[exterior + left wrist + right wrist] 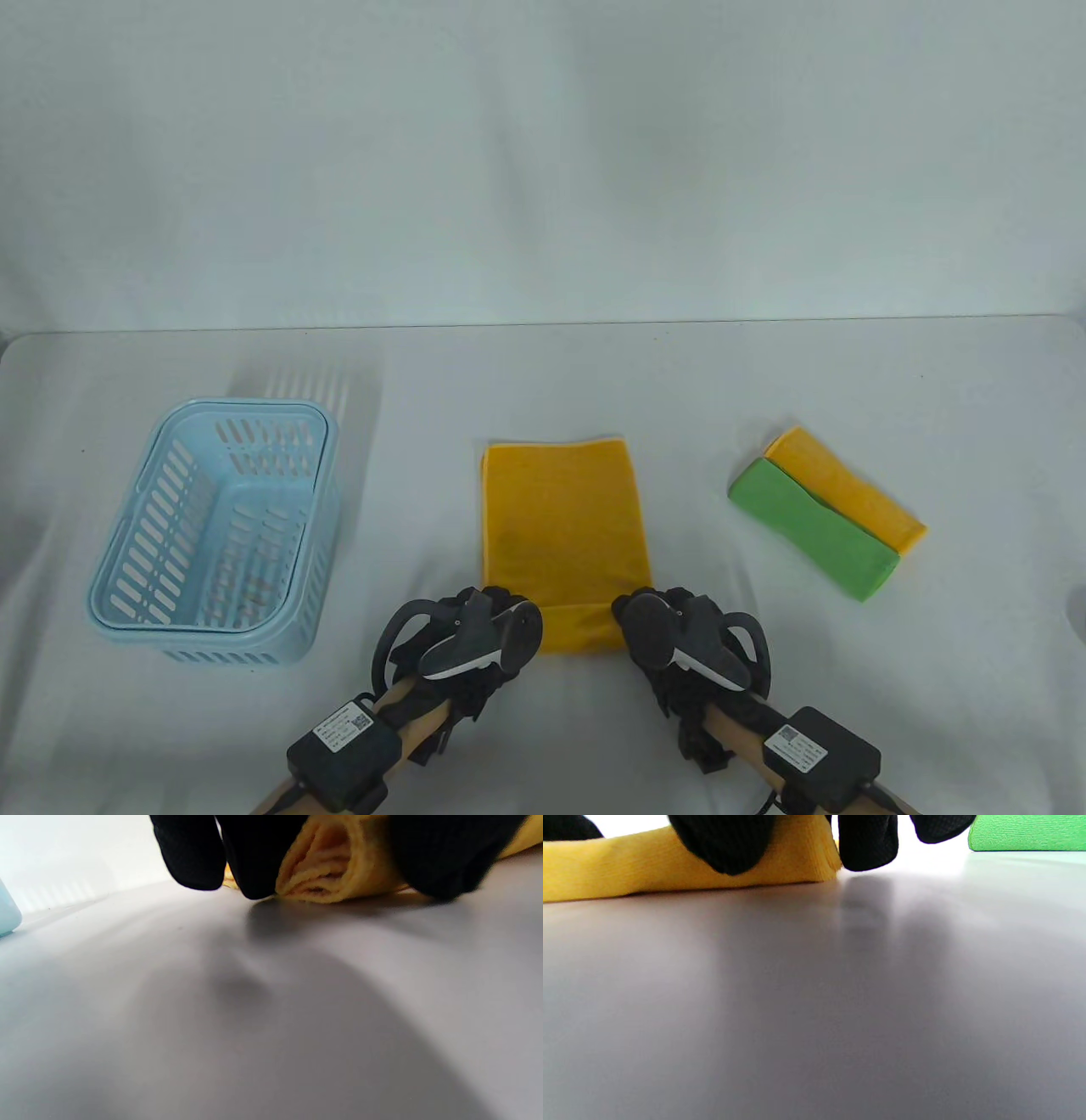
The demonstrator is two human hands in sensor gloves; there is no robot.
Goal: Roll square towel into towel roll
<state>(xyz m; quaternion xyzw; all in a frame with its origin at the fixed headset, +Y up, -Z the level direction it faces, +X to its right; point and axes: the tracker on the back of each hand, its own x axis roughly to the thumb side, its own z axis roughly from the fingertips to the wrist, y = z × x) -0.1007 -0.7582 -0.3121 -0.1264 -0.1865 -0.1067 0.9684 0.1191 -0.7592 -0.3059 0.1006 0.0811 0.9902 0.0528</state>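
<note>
Yellow towel (560, 526) lies between blue basket (212, 543) and 2 folded towels (827, 518).

Yellow towel (562, 526), green towel (810, 528), pale-blue (slotted) basket (127, 586).

Open table (543, 382) stretches beyond the yellow towel (560, 526); a blue basket (216, 531) blocks the left, folded green (810, 531) and yellow cloths (857, 492) the right.

A pale blue slotted basket (216, 531) stands at the counter's (543, 373) left. At right, a green folded towel (810, 528) overlaps a folded yellow one (853, 497).
</note>
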